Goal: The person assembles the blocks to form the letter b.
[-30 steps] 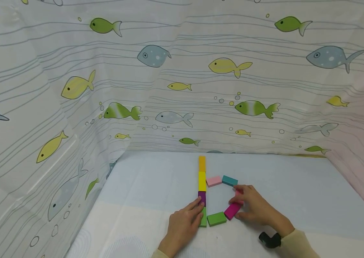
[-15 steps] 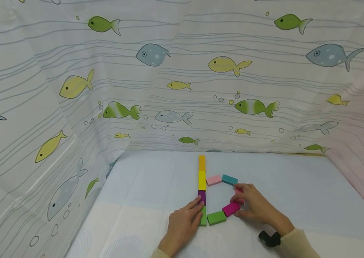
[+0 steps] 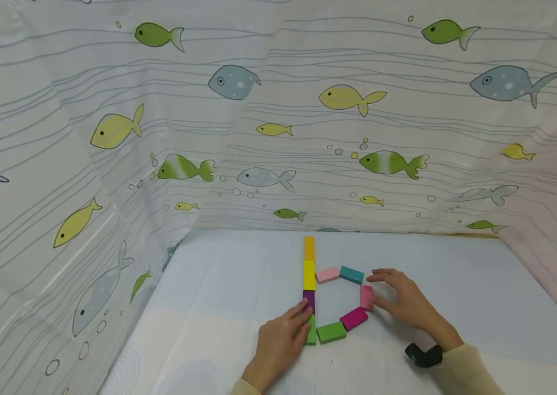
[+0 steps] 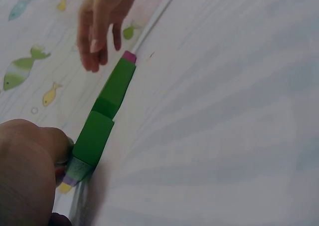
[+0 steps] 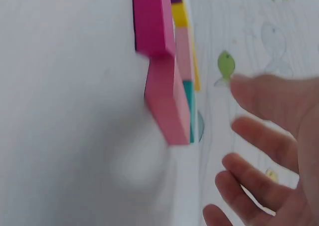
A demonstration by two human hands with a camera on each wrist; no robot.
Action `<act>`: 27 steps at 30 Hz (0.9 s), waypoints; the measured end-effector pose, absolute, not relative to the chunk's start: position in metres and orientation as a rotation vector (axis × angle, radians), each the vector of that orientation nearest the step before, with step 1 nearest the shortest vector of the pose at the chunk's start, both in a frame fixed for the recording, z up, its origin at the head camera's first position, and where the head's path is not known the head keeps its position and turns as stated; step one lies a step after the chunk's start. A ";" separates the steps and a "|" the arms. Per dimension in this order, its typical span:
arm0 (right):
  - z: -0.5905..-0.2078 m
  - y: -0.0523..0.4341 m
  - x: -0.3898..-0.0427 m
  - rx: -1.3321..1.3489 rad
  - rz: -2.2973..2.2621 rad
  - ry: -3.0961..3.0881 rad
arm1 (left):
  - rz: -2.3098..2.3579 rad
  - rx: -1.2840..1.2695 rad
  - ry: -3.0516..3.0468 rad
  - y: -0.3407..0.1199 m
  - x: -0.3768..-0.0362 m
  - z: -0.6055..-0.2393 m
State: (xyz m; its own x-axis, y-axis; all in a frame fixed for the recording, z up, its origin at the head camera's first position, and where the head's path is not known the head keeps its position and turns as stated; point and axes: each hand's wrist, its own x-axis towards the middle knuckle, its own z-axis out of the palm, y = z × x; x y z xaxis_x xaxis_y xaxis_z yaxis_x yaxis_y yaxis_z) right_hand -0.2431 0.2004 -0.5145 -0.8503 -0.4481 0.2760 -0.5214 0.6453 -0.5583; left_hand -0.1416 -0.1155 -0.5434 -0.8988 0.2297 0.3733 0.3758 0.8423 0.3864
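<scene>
Beside right hand [image 3: 406,299], smooth, perhaps wooden pink block [image 3: 366,297]

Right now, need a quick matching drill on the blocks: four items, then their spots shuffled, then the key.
Items
1. orange block
2. teal block
3. magenta block
4. purple block

Places
A. touched by the left hand
B. far end of the straight column, nearest the curtain
C. between the green block and the pink block that lies beside the right hand
D. top of the curve, right of the pale pink block

Pairs: 1-B, 2-D, 3-C, 4-A
</scene>
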 end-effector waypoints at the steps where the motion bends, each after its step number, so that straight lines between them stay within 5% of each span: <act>1: -0.516 0.203 -0.245 0.783 0.999 -2.743 | -0.661 -0.456 -2.709 -0.116 -0.142 -0.543; 27: -0.533 0.194 -0.296 0.479 1.472 -2.982 | -0.686 -0.451 -2.706 -0.115 -0.142 -0.544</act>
